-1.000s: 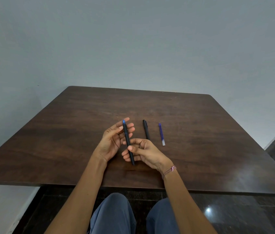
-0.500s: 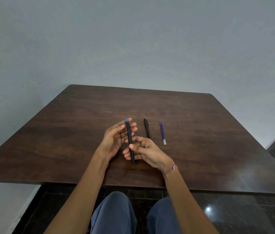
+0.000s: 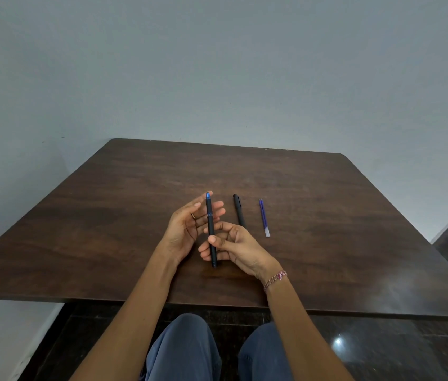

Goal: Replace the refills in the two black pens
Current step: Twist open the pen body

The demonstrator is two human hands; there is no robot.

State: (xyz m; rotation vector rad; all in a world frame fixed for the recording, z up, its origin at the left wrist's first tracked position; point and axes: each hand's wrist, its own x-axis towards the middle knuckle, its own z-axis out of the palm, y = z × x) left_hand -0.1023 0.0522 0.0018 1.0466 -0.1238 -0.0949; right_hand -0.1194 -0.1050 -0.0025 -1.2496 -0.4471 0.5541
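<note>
My right hand [image 3: 238, 247] pinches a black pen [image 3: 211, 232] with a blue far tip between thumb and fingers, holding it upright-ish above the table. My left hand [image 3: 187, 226] lies open behind it, fingers straight, palm facing the pen; I cannot tell whether they touch it. A second black pen [image 3: 238, 210] lies on the table just right of the hands, its near end hidden by my right hand. A blue refill [image 3: 263, 217] with a clear near end lies further right.
The dark wooden table [image 3: 107, 229] stands against a plain grey wall. Its near edge is just in front of my knees. Dark glossy floor shows at the right.
The held pen and both hands have shifted slightly to the right and up. The second pen and the refill lie as before.
</note>
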